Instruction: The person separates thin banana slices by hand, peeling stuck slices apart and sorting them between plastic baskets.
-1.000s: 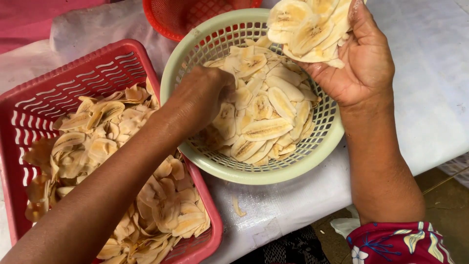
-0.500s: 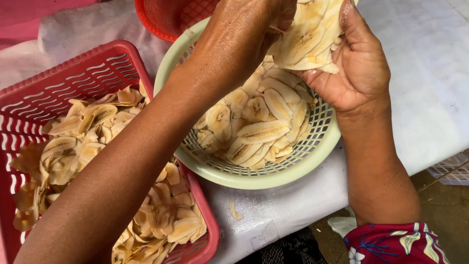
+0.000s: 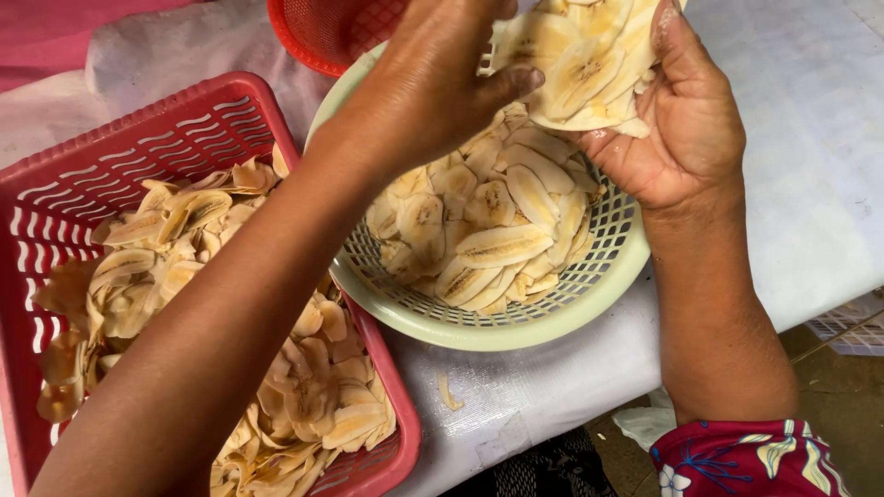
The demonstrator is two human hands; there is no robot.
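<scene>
Right hand [image 3: 681, 129] cupped a stack of banana slices [image 3: 580, 64], fingers clenched round it, above the far rim of the pale green basket [image 3: 552, 322]. Left hand [image 3: 442, 74] pinched the stack's left edge. Red basket [image 3: 110, 156] of slices lay left.

No package, label, sign or screen shows plainly anywhere in view, though a pale gridded thing [image 3: 852, 331] at the right edge below the table [image 3: 810, 138] may perhaps be a crate.
</scene>
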